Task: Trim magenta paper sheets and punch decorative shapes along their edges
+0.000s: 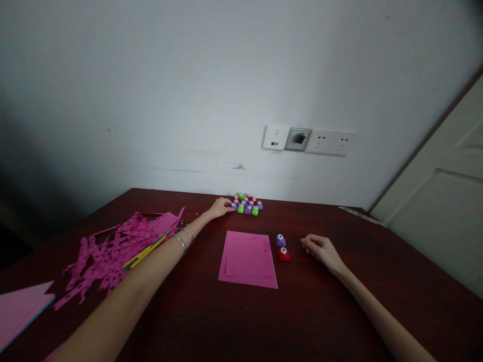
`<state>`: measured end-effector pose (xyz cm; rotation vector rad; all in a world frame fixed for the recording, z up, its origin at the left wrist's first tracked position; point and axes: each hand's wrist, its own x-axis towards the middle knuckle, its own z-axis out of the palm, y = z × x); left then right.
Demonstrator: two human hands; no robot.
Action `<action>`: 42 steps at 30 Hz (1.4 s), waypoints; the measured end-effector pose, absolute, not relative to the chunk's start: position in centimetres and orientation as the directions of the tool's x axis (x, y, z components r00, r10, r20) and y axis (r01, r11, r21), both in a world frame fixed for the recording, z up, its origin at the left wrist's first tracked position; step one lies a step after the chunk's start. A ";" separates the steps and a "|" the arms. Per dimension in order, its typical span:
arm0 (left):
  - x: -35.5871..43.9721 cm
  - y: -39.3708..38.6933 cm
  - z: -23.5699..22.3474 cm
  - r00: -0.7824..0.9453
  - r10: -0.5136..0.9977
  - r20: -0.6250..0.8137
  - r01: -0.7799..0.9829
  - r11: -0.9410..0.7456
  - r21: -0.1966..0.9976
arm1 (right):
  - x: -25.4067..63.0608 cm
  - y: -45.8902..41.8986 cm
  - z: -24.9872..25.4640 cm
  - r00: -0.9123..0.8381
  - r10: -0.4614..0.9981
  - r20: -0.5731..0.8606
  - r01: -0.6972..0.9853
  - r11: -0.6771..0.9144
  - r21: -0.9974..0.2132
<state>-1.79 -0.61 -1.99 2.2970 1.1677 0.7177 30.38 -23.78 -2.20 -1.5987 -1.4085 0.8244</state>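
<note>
My left hand (220, 207) reaches far across the dark wooden table (324, 311) to a cluster of small purple, green and red punches (247, 203) by the wall; its fingertips touch the cluster's left side, fingers curled. Whether they grip one I cannot tell. Two bracelets circle that wrist. My right hand (320, 249) rests on the table with fingers loosely curled, holding nothing, just right of a red punch (284, 254) and a purple punch (280, 240). A stack of pink sheets (248, 259) lies flat between my arms.
A heap of punched pink paper scraps (113, 251) lies at the left with a yellow utility knife (145, 251) on it. More pink sheets (20, 309) sit at the near left corner. Wall sockets (309, 141) are above the table; a door (441, 211) stands at right.
</note>
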 end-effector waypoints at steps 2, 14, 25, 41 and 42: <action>-1.9 -0.7 -1.8 0.496 0.831 0.252 0.583 -0.534 0.613 | 30.4 -23.7 -2.3 0.153 0.987 0.049 0.444 -0.025 -0.896; -2.7 -6.3 4.6 0.558 0.761 0.331 0.414 -0.601 0.684 | 30.2 -23.9 -1.9 0.154 0.987 0.053 0.462 -0.024 -0.887; -3.1 -13.2 5.4 0.639 0.718 0.274 0.393 -0.611 0.687 | 30.1 -24.0 -1.7 0.103 0.992 0.068 0.510 0.006 -0.860; -2.2 -16.1 6.0 0.734 0.640 0.227 0.366 -0.655 0.661 | 27.3 -24.6 2.1 0.077 0.993 0.085 0.510 0.034 -0.860; -2.1 -16.3 6.1 0.741 0.631 0.230 0.360 -0.662 0.657 | 26.3 -24.9 2.8 0.028 0.991 0.131 0.520 0.097 -0.849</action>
